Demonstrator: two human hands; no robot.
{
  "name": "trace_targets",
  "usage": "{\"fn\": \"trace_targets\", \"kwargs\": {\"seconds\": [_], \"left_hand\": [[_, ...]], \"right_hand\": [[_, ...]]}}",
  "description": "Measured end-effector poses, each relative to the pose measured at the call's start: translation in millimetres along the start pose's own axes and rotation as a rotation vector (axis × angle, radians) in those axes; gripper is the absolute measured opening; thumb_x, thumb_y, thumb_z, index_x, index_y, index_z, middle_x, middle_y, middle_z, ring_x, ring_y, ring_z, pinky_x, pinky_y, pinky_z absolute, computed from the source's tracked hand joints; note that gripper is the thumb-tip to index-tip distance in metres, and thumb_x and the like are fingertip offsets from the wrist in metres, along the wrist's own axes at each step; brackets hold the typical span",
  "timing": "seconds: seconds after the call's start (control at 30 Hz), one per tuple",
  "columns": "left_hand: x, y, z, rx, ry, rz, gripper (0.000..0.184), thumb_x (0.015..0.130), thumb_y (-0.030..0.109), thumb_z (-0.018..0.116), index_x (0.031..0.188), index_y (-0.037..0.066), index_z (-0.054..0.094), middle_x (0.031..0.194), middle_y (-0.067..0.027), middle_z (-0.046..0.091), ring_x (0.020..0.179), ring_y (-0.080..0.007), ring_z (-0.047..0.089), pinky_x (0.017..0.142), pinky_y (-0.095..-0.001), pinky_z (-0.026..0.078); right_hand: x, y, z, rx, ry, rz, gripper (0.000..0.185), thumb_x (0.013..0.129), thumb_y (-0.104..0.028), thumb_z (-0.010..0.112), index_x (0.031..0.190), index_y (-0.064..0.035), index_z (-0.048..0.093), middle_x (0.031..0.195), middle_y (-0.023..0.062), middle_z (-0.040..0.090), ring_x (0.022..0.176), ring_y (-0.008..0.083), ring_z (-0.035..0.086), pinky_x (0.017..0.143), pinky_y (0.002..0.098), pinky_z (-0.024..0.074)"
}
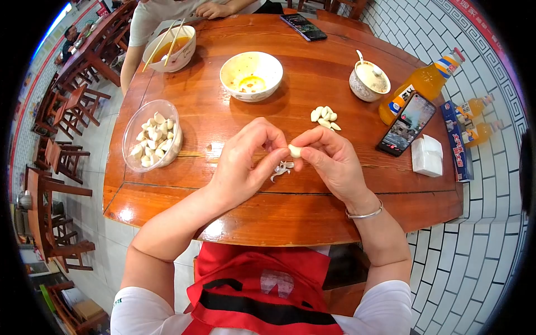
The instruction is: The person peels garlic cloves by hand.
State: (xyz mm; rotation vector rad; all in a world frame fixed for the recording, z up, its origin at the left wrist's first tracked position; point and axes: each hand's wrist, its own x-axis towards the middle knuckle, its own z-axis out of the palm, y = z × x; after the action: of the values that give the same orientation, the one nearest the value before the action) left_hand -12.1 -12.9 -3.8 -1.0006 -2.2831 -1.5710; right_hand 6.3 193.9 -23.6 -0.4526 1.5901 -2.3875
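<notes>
Between my two hands, over the wooden table [223,184], is a pale garlic clove [295,151]. My left hand [248,156] pinches at its left side with thumb and forefinger, and my right hand [329,159] grips it from the right. Below the fingers lie scraps of garlic skin [282,169]. A small pile of smooth peeled cloves [324,117] rests just beyond my right hand. To the left stands a clear plastic tub [132,159] full of garlic cloves [153,139]. Whether the left fingertips hold skin or the clove itself is hard to see.
Beyond my hands sits a white bowl [267,93] with yellowish liquid. Farther left is a soup bowl [184,54] with chopsticks, near a seated person [162,17]. On the right are a lidded jar [365,84], an orange bottle [416,84], a propped phone [407,124] and napkins [427,156].
</notes>
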Motion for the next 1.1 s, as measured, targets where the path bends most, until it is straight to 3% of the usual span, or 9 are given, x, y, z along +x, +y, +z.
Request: {"fn": "trace_targets", "kwargs": {"seconds": [0.23,0.43,0.63,0.83,0.93,1.1], "left_hand": [[-1,-1,3,0.093,0.026,0.154,0.017,0.081,-0.005,0.068,0.089,0.000,0.054,0.084,-0.0124,0.057,0.074,-0.0289,0.059,0.064,-0.0350,0.048],[-1,-2,6,0.097,0.004,0.187,0.019,0.079,-0.005,0.069,0.089,0.001,0.054,0.084,-0.0130,0.057,0.073,-0.0300,0.058,0.063,-0.0370,0.047],[-1,0,6,0.044,-0.039,0.185,0.017,0.081,-0.004,0.068,0.090,0.001,0.054,0.086,-0.0129,0.058,0.073,-0.0300,0.058,0.063,-0.0370,0.047],[-5,-4,5,0.039,-0.045,0.121,0.012,0.085,-0.005,0.067,0.089,0.000,0.058,0.088,-0.0121,0.061,0.079,-0.0241,0.060,0.071,-0.0317,0.048],[0,0,10,0.006,0.116,0.093,0.014,0.083,-0.006,0.071,0.089,0.001,0.060,0.088,-0.0097,0.062,0.079,-0.0203,0.060,0.072,-0.0299,0.048],[-1,-4,9,-0.020,0.131,0.012,0.016,0.078,-0.005,0.075,0.088,0.001,0.063,0.086,-0.0087,0.065,0.076,-0.0201,0.061,0.069,-0.0309,0.050]], "right_hand": [[0,2,3,0.150,0.022,-0.032,0.014,0.099,-0.009,0.060,0.109,0.0007,0.061,0.096,0.0090,0.068,0.087,0.0143,0.065,0.082,0.0278,0.0529],[0,1,-2,0.304,-0.019,-0.008,0.016,0.099,-0.011,0.060,0.109,0.0006,0.060,0.101,0.0102,0.066,0.090,0.0165,0.064,0.085,0.0308,0.0526],[2,1,-3,0.382,-0.019,0.014,0.015,0.100,-0.013,0.059,0.109,-0.0003,0.059,0.100,0.0100,0.065,0.084,0.0139,0.058,0.080,0.0281,0.0495],[2,-1,-5,0.404,-0.009,0.073,0.013,0.101,-0.015,0.058,0.104,-0.0026,0.058,0.097,0.0084,0.063,0.081,0.0128,0.054,0.078,0.0268,0.0475],[2,2,-4,0.421,-0.027,0.086,0.012,0.101,-0.015,0.057,0.104,-0.0028,0.057,0.096,0.0077,0.062,0.081,0.0127,0.054,0.078,0.0265,0.0472],[0,6,0,0.380,-0.006,0.109,0.009,0.102,-0.012,0.055,0.105,-0.0034,0.055,0.097,0.0072,0.062,0.081,0.0128,0.055,0.076,0.0265,0.0476]]}}
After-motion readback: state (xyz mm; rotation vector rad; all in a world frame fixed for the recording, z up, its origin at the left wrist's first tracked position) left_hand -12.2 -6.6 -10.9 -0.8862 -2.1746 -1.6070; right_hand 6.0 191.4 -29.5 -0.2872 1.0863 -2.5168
